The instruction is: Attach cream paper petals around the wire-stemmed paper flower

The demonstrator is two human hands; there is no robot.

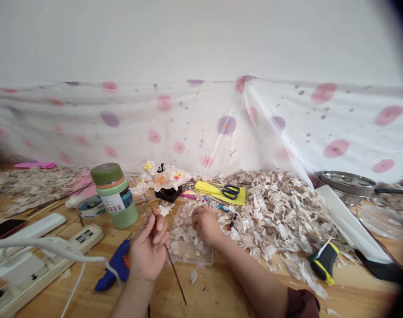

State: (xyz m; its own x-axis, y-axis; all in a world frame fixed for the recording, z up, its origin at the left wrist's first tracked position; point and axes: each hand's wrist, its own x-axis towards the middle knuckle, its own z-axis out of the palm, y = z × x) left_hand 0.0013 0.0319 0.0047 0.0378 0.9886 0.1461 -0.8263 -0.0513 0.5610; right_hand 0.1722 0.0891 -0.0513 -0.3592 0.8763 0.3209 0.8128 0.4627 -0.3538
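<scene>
My left hand [149, 249] is closed in a pinch around a thin brown stem wire [175, 276], which runs from my fingers down toward the table's front edge. My right hand [205, 225] reaches with curled fingers into a clear plastic tray [201, 257] of pale petals; what it grips is hidden. Behind the hands stands a small bunch of cream paper flowers [163, 176] in a black holder [169, 194].
A green flask [115, 195] and a tape roll [90, 206] stand at left, with a blue glue gun [113, 266] and a white power strip [52, 258] nearer. Scissors [228, 191] lie on yellow paper. A big heap of petals [281, 216] fills the right, beside a metal pan [347, 182].
</scene>
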